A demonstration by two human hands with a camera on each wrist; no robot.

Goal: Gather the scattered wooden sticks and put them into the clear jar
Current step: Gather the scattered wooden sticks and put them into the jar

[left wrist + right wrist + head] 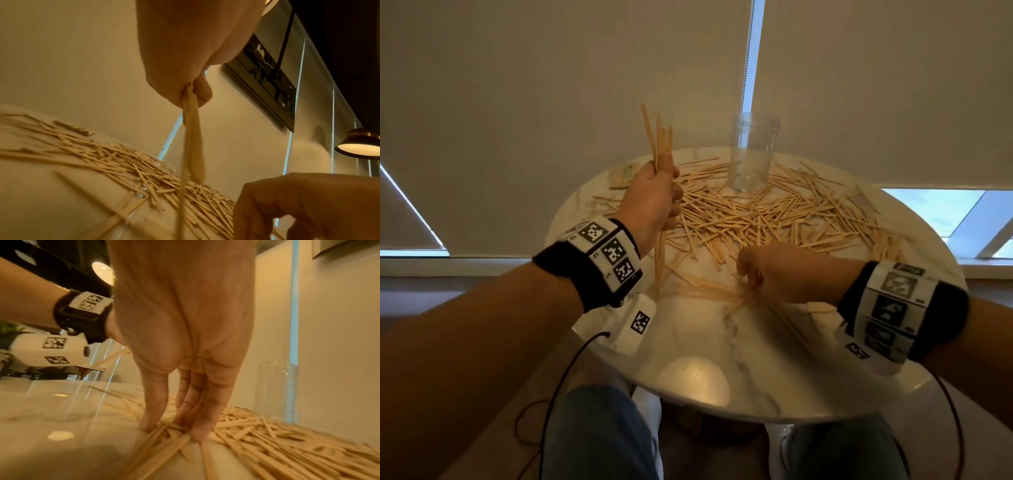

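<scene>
On the round marble table [722,346] lies a wide pile of scattered wooden sticks [774,212]. The clear jar [751,154] stands upright and empty at the back of the pile. My left hand [671,195] is raised at the left and grips an upright bundle of sticks [659,137], whose lower ends reach down to the table. In the left wrist view the fist [185,91] closes round that bundle [193,138]. My right hand [751,279] is down at the pile's near edge. Its thumb and fingertips [199,433] pinch a small bunch of sticks [164,449] against the tabletop.
A small flat packet [621,174] lies at the table's back left and another [863,198] at the right. Roller blinds hang close behind the table. Bare marble lies between my wrists and the near edge. My knees are under the table. A lamp [359,144] hangs to the side.
</scene>
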